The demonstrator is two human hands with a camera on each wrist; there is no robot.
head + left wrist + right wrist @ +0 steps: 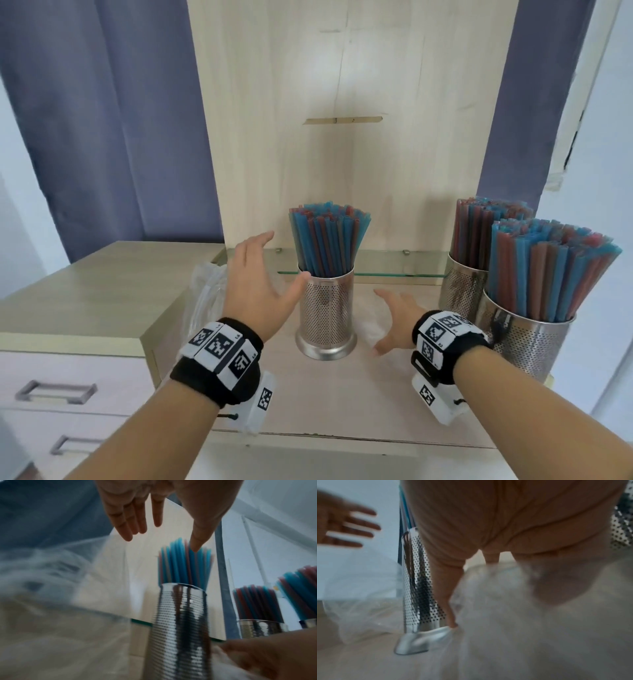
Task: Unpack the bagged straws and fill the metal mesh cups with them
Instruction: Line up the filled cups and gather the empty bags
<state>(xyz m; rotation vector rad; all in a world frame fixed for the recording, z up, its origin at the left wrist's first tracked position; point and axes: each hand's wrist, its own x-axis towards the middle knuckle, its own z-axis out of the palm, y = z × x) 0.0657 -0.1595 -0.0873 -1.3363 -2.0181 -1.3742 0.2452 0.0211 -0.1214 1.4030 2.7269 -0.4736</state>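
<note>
Both hands, left hand (255, 284) and right hand (397, 317), fingers spread and holding nothing, flank the straw-filled cup (326, 318).

Three straw-filled mesh cups (326, 308), two hands (255, 284).

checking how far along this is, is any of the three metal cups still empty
No: in the head view the middle cup, the rear right cup and the near right cup each hold a standing bunch of blue and red straws.

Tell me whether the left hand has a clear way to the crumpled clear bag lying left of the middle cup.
Probably yes. The left hand hovers open, holding nothing, and the clear bag lies just beneath and left of it; the middle cup stands on its other side, so nothing visible blocks it.
</note>
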